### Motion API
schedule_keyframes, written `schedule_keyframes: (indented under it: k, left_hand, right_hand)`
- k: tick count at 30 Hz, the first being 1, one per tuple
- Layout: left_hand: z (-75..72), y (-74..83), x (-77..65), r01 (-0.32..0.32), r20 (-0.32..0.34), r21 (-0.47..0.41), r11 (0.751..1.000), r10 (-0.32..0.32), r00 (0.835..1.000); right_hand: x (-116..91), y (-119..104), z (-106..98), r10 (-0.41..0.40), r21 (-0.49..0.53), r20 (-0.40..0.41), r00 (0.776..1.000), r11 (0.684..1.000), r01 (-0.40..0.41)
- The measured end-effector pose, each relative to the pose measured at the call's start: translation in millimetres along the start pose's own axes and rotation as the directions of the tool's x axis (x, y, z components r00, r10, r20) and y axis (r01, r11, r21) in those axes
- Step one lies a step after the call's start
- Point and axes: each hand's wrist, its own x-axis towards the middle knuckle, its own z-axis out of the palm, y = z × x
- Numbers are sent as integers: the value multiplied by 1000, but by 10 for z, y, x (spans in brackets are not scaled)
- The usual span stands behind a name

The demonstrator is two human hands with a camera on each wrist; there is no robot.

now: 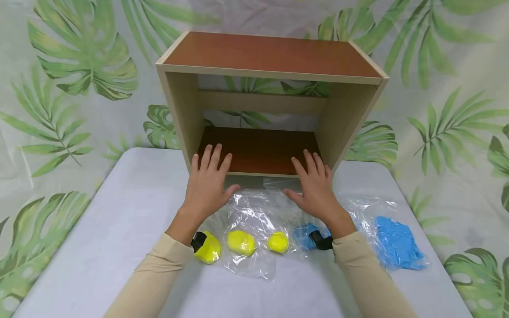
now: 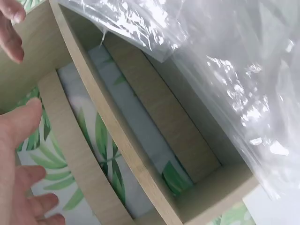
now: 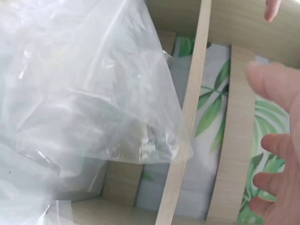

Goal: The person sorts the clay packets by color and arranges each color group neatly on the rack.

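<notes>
A small wooden shelf unit [image 1: 274, 57] with a reddish-brown top and lower board [image 1: 262, 150] stands before both hands. My left hand [image 1: 207, 185] is spread over the lower board's left front, and my right hand [image 1: 318, 187] over its right front. Both have extended fingers and hold nothing; whether they touch the board is unclear. Below them lie clear plastic bags [image 1: 254, 201] with yellow lumps [image 1: 241, 243] and blue lumps [image 1: 399, 243] like modelling clay. In the wrist views, clear plastic covers part of the shelf unit, near the left thumb [image 2: 26, 119] and right thumb [image 3: 269, 82].
A white-covered table [image 1: 119, 229] carries everything. Behind it hangs a leaf-patterned cloth [image 1: 449, 141], also visible through the unit's open back, past a wooden crossbar [image 1: 262, 101]. A black wrist camera mount [image 1: 321, 240] sits under the right wrist, partly over a blue lump.
</notes>
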Motion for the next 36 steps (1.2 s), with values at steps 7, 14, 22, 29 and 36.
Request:
schedule_keyframes:
  k: [7, 14, 22, 29, 36]
  left_hand:
    - [-97, -183, -124, -118, -89, -60, 991, 113, 990]
    - [-143, -260, -144, -140, -95, -59, 988, 134, 986]
    - [-200, -501, -184, -293, -265, -118, 949, 255, 930]
    - [-355, -854, -162, -246, -469, -386, 889, 40, 882]
    - [-541, -1136, -11, -78, -418, -614, 786, -239, 876]
  right_hand:
    - [-84, 90, -53, 9, 47, 7, 1000, 999, -10]
    - [-104, 117, -96, -32, 108, 15, 999, 994, 30]
    - [-275, 158, -224, -65, 176, 73, 995, 983, 52]
    - [-610, 394, -474, -93, 138, 53, 994, 987, 85]
    - [-789, 627, -682, -114, 86, 4, 993, 990, 113]
